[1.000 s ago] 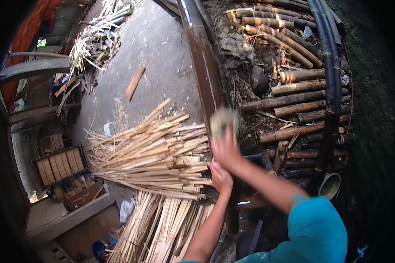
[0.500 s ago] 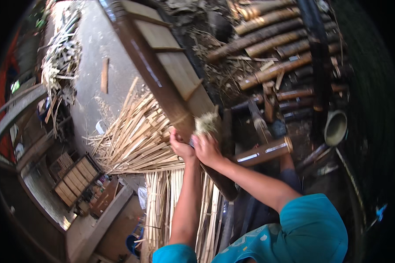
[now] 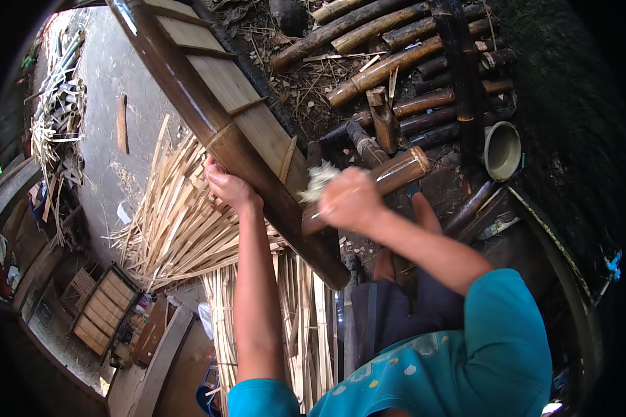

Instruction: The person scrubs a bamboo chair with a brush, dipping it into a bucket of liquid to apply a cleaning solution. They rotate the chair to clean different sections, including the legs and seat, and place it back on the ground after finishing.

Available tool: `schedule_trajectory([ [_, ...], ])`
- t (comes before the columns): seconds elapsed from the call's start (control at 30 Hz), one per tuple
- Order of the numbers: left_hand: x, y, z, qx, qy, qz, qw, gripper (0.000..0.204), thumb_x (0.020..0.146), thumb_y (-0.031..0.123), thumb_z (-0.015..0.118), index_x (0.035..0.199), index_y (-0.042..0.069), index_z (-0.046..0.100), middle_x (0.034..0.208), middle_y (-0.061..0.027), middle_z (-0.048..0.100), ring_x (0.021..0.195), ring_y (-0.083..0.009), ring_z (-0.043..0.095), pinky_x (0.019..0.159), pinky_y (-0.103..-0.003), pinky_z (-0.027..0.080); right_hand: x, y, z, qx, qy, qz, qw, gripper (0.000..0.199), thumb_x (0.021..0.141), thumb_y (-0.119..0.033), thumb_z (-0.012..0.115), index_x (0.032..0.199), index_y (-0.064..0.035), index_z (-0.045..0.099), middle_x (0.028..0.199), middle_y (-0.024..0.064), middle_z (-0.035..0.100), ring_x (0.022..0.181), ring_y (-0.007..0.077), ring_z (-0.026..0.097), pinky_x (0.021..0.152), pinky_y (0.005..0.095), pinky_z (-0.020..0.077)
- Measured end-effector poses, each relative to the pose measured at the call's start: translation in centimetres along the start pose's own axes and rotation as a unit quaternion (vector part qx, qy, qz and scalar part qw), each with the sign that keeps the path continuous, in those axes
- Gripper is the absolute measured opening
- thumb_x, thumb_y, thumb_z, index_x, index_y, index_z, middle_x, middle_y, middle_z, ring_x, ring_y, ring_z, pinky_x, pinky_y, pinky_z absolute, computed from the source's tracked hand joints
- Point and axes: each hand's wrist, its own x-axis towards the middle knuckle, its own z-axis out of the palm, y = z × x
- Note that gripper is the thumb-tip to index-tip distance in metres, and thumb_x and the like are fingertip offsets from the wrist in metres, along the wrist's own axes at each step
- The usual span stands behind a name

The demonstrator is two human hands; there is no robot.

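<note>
A thick brown bamboo pole [image 3: 195,104] runs diagonally from the upper left toward my lap, forming the side of a long frame with pale flat panels [image 3: 222,78]. My left hand [image 3: 233,189] grips the pole's left side just below a joint, its fingers curled partly out of sight under the edge. In my right hand [image 3: 353,200], blurred by motion and closed, is a tuft of pale fibres [image 3: 320,181]. That hand is over the lower end of a short, shiny bamboo crosspiece [image 3: 403,171], right of the pole; whether it touches is unclear.
Split bamboo strips [image 3: 188,208] fan out on the left, with upright bundles [image 3: 222,299] nearer me. Cut bamboo poles [image 3: 389,69] lie stacked at the far right, near a pale bucket [image 3: 502,151]. A wooden post [image 3: 382,121] stands beyond the crosspiece.
My right hand has moved right, away from my left hand and the pole, carrying the fibre tuft. The left hand stays on the pole. The whole view has shifted.
</note>
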Motion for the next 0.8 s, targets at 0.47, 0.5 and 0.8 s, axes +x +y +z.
schedule_trajectory([
  [0.47, -13.4, -0.3, -5.5, 0.448, -0.099, 0.064, 0.886, 0.100, 0.087, 0.045, 0.074, 0.161, 0.019, 0.013, 0.133, -0.0288, 0.048, 0.117, -0.0468, 0.056, 0.096, -0.051, 0.047, 0.0, 10.3, -7.7, -0.017, -0.259, 0.047, 0.965, 0.026, 0.094, -0.024, 0.057, 0.101, -0.0039, 0.071, 0.101, 0.0157, 0.068, 0.100, 0.0377, 0.061, 0.088, 0.0482, 0.0483],
  [0.5, -14.3, -2.2, -6.4, 0.440, -0.086, 0.067, 0.892, 0.101, 0.085, 0.041, 0.077, 0.161, 0.021, 0.013, 0.132, -0.0280, 0.049, 0.115, -0.0470, 0.057, 0.095, -0.052, 0.048, 2.2, 11.2, -9.1, 0.007, -0.393, 0.062, 0.917, 0.029, 0.097, -0.025, 0.054, 0.101, -0.0017, 0.069, 0.099, 0.0182, 0.068, 0.100, 0.0401, 0.060, 0.087, 0.0494, 0.0482],
  [0.8, -15.3, -4.7, -6.2, 0.448, -0.011, 0.046, 0.893, 0.106, 0.081, 0.016, 0.082, 0.159, 0.002, 0.011, 0.153, -0.0269, 0.036, 0.138, -0.0357, 0.042, 0.115, -0.042, 0.033, 7.7, 24.8, 18.1, 0.214, -0.618, -0.073, 0.753, 0.053, 0.106, -0.041, 0.034, 0.138, -0.0059, 0.056, 0.154, 0.0229, 0.040, 0.145, 0.0427, 0.030, 0.122, 0.0462, 0.0236],
])
